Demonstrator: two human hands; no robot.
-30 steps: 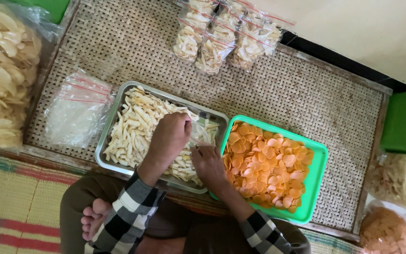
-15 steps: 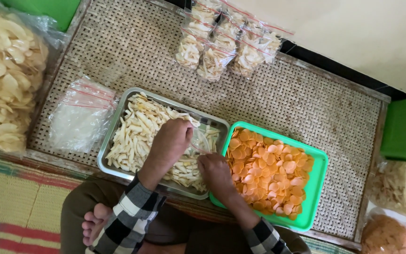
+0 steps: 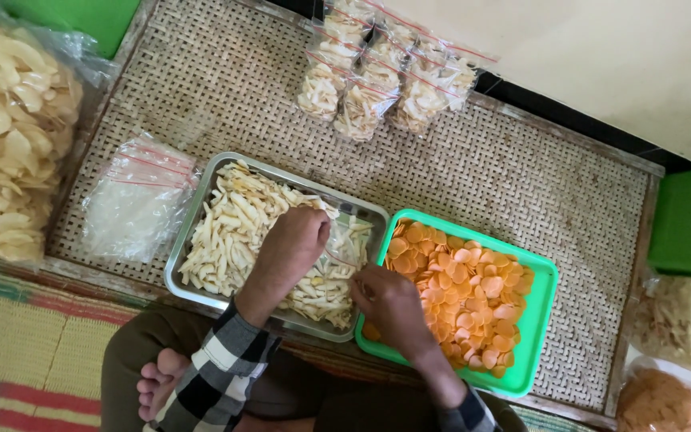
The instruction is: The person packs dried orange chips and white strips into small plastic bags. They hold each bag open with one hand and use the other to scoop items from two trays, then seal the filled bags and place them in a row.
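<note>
The left hand [image 3: 293,240] is curled narrow, palm down, over the pale stick-shaped crackers [image 3: 237,228] in the metal tray [image 3: 193,216]; it seems to be pinching some, though the fingertips are hidden under the knuckles, so I cannot tell for sure. Just to its right, the right hand [image 3: 389,300] is closed on the edge of a small clear bag [image 3: 344,240], whose mouth lies over the tray between the two hands, probably so that anything dropped falls back among the crackers. The bag already shows a few pale pieces inside.

Touching the tray on the far side of the right hand sits a green tray [image 3: 541,300] heaped with round orange chips [image 3: 461,292], within easy reach of that hand. Beyond both hands, near the far edge of the woven desk [image 3: 521,176], lie filled bags [image 3: 381,76] with red seal strips, set apart from the loose food. To the left of the left hand rests a stack of empty bags [image 3: 133,200], near enough to draw from. Further left stands a large sack of pale crackers [image 3: 9,136].
</note>
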